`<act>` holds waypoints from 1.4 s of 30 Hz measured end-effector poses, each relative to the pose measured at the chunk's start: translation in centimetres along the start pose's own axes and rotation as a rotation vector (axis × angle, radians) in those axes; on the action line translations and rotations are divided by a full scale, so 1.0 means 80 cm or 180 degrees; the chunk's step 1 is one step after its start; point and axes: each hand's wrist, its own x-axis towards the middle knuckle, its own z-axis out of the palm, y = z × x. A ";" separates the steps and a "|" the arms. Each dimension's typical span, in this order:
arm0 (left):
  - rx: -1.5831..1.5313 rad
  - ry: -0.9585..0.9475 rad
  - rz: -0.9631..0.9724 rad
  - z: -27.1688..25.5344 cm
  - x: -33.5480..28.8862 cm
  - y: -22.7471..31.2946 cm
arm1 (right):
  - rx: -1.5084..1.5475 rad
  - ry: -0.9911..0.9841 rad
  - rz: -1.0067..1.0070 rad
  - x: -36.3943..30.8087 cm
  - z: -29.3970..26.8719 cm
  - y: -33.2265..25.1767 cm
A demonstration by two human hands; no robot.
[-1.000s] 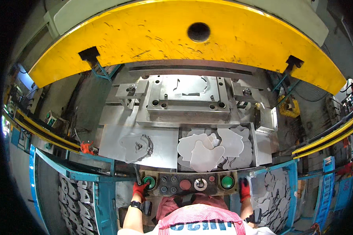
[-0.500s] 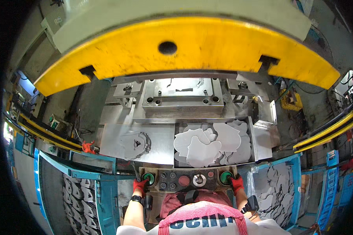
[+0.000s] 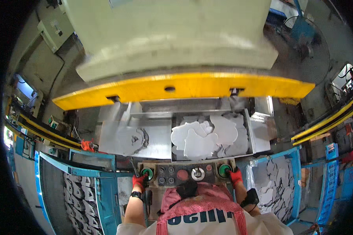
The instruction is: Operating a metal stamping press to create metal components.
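Observation:
My left hand [image 3: 140,181], in a red glove, is closed at the left end of the control panel [image 3: 171,184], its fingers on a green push button [image 3: 146,172]. At the other end my right hand [image 3: 236,175], also red-gloved, closes on a second green push button [image 3: 224,170]. Parts of the fingers on both hands are hidden. Beyond the panel, the press's yellow ram [image 3: 200,85] is low over the die [image 3: 180,105], covering most of it. Flat grey metal blanks [image 3: 200,143] lie overlapped in a tray [image 3: 252,131] in front of the die.
Left of the tray, a dark smudged patch marks a metal plate [image 3: 159,147]. A blue bin [image 3: 106,196] with formed dark parts [image 3: 80,199] stands left; another blue bin [image 3: 297,184] with flat pieces [image 3: 276,188] stands right. Yellow rails [image 3: 329,121] flank the press.
The yellow ram has come down, and the pale slide above it now shows. The die's top face is now hidden. Both hands stay at the green buttons; the view has shifted slightly.

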 end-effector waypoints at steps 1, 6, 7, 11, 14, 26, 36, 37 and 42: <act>-0.0072 0.0070 0.0104 -0.009 0.011 -0.023 | 0.0146 -0.0007 -0.0002 -0.012 -0.002 -0.028; 0.0091 -0.0194 -0.0631 -0.020 0.007 0.008 | 0.0206 -0.0834 -0.0029 0.054 -0.046 0.023; -0.0096 -0.0227 -0.0713 -0.007 -0.009 0.029 | 0.0290 0.0048 -0.0167 0.039 -0.067 -0.007; -0.0681 -0.0202 -0.0701 -0.008 -0.054 0.058 | -0.1592 0.2131 -0.2222 -0.075 -0.115 -0.270; -0.0997 0.0193 -0.0696 -0.014 -0.074 0.043 | -0.2568 -0.0235 -0.4126 -0.109 -0.063 -0.384; -0.1316 0.0747 0.0528 -0.042 -0.164 0.125 | -0.3819 -0.1689 -0.6637 -0.031 0.162 -0.359; -0.0157 -0.1940 0.1617 0.072 -0.179 0.428 | -0.2559 -0.2132 -0.4690 -0.062 -0.017 -0.487; -0.0074 -0.1712 0.1996 0.090 -0.149 0.437 | -0.2177 -0.1759 -0.4435 -0.067 -0.034 -0.494; 0.0761 -0.1961 0.1883 0.161 -0.129 0.568 | 0.0855 -0.0476 -0.2204 0.029 -0.096 -0.340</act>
